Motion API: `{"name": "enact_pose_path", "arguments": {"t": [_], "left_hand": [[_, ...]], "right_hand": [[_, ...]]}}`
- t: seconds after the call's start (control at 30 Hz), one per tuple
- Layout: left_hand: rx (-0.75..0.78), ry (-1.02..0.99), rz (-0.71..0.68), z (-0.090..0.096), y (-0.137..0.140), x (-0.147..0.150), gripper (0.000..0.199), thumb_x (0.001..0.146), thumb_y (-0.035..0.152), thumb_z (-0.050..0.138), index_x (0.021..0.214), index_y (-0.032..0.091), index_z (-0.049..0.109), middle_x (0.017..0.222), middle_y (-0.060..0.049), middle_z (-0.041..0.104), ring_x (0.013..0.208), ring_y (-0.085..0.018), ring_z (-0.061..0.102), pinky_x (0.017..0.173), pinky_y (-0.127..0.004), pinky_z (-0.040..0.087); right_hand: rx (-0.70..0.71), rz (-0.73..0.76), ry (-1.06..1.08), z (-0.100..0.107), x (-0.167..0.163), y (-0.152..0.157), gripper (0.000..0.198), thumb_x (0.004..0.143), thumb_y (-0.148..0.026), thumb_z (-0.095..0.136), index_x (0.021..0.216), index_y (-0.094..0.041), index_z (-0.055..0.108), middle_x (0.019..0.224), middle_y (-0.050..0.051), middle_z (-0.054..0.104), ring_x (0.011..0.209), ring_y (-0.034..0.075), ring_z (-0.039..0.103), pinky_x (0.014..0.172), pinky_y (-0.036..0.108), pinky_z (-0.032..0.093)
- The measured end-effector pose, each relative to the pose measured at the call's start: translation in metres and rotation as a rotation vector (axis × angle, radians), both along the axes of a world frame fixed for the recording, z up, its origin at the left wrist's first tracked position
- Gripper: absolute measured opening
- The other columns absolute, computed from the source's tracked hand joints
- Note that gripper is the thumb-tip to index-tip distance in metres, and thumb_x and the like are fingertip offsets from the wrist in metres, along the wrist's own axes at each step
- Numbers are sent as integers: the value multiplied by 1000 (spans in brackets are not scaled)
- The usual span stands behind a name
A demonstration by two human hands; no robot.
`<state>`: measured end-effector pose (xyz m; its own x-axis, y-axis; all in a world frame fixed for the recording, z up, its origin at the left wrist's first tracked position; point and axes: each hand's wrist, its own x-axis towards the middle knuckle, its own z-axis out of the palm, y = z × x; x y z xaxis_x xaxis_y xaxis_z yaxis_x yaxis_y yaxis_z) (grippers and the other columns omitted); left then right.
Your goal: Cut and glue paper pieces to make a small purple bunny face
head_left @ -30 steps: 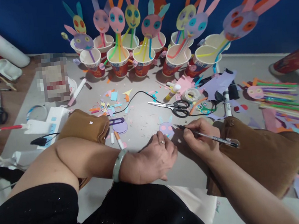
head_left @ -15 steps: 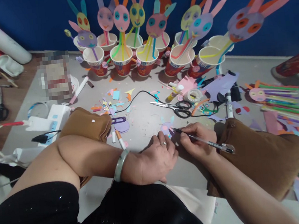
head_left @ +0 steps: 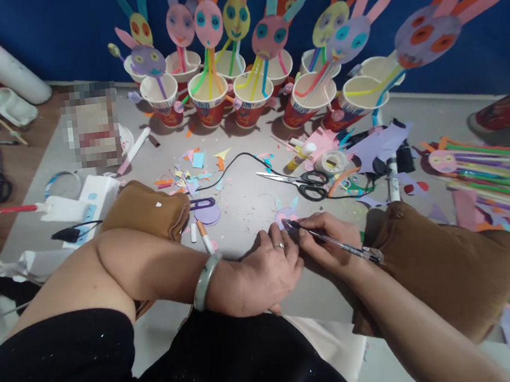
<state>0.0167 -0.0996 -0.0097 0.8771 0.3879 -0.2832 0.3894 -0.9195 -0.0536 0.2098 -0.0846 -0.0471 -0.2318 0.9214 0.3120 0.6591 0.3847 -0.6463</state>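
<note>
A small purple paper rabbit face with pale blue ears and pink spots lies on the table. My left hand, with a ring and a bangle at the wrist, rests at its lower edge, fingers stretched out and lying down. Their tips hide part of the paper. Between the fingers of my right hand is a clear-barrelled black pen, its tip on the face or just above it; I cannot tell which. Scissors lie open-bladed just beyond my hands.
Paper cups with rabbit heads on straws stand along the blue wall. Paper scraps, a tape roll and a black cable lie ahead. Brown cushions flank my arms. A power strip sits left, straws right.
My right hand has moved slightly left, bringing the pen tip further over the purple face. My left hand has stayed in place. The camera view has shifted a little.
</note>
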Motion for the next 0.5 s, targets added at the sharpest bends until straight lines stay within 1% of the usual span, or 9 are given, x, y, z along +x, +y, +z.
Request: {"name": "enact_pose_path", "arguments": {"t": [0.23, 0.37, 0.5], "left_hand": [[-22, 29, -15, 7, 3, 2, 107, 74, 78, 69, 146, 1, 48, 150, -38, 45, 138, -55, 48, 102, -58, 49], [-15, 29, -18, 5, 2, 2, 107, 74, 78, 70, 144, 0, 49, 149, -39, 45, 138, -56, 47, 101, -58, 50], [7, 7, -17, 2, 1, 2, 108, 74, 79, 69, 144, -1, 49, 148, -40, 45, 137, -58, 47, 101, -60, 50]], "right_hand": [[4, 31, 15, 0, -1, 0, 5, 85, -29, 65, 87, -24, 65, 79, 4, 80, 56, 17, 72, 52, 26, 58], [-12, 26, 13, 2, -2, 0, 4, 85, -27, 65, 88, -24, 66, 82, 4, 81, 56, 17, 73, 52, 26, 58], [11, 53, 21, 4, -2, 1, 3, 86, -25, 66, 88, -24, 64, 82, 4, 81, 54, 16, 72, 50, 25, 57]]}}
